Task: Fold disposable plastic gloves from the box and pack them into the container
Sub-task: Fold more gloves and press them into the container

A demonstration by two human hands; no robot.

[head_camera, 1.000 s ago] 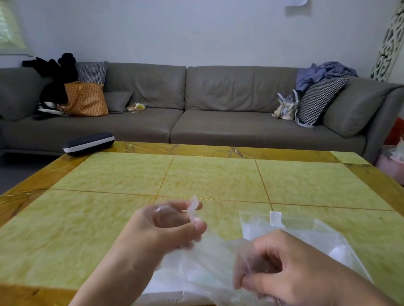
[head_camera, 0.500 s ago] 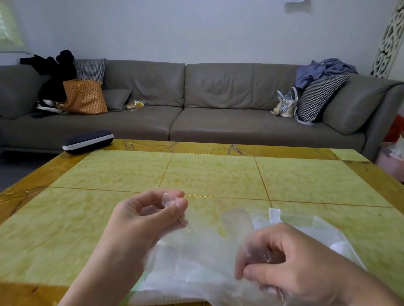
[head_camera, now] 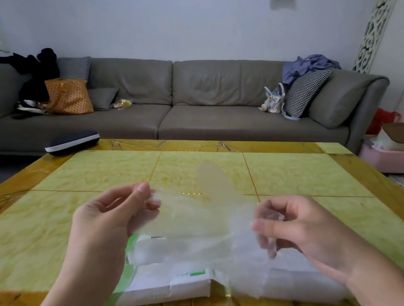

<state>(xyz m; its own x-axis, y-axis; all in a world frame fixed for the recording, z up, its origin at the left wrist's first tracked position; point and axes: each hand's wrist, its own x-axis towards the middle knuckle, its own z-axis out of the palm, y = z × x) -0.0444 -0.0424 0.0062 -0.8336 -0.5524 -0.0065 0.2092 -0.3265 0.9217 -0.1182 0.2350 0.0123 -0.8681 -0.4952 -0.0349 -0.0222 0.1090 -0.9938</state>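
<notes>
A clear plastic glove (head_camera: pixel 199 213) is stretched in the air between my two hands, one of its fingers pointing up and away. My left hand (head_camera: pixel 111 221) pinches its left edge between thumb and fingertips. My right hand (head_camera: pixel 293 225) pinches the crumpled right edge. Below them the white and green glove box (head_camera: pixel 168 286) lies flat near the table's front edge. A clear plastic bag (head_camera: pixel 280 280) lies beside the box on the right, partly under my right hand.
The yellow and amber marble table (head_camera: pixel 94 174) stretches ahead. A dark case (head_camera: pixel 72 142) lies at its far left corner. Behind stands a grey sofa (head_camera: pixel 187 97) with bags and cushions. Pink bins (head_camera: pixel 400 157) and clutter sit on the floor at right.
My hands have moved apart, the right one to the right, pulling the bunched glove open and flat between them. The box beneath has come into view.
</notes>
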